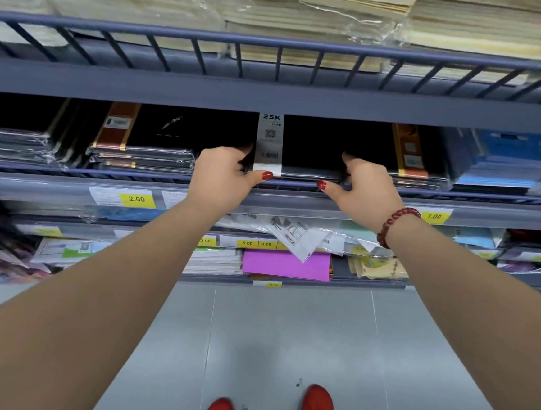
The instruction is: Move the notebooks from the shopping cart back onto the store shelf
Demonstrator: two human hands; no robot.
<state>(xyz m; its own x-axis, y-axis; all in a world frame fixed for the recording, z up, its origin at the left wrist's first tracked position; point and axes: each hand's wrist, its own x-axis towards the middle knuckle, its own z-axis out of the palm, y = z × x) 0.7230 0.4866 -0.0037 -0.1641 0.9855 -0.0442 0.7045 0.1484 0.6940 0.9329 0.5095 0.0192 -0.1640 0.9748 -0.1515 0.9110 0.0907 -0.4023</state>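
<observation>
A black notebook (312,146) with a white "25K" paper band lies on the middle shelf (295,203), atop a stack of like notebooks. My left hand (223,175) holds its left front corner, thumb at the front edge and fingers over the top. My right hand (364,189), with a red bead bracelet on the wrist, holds its right front corner the same way. The shopping cart is not in view.
Stacks of black wrapped notebooks (144,143) lie left and right of the held one, blue packs (508,165) at far right. Paper stacks (310,13) fill the railed shelf above. Lower shelves hold coloured paper (287,264). Grey floor and my red shoes (316,409) are below.
</observation>
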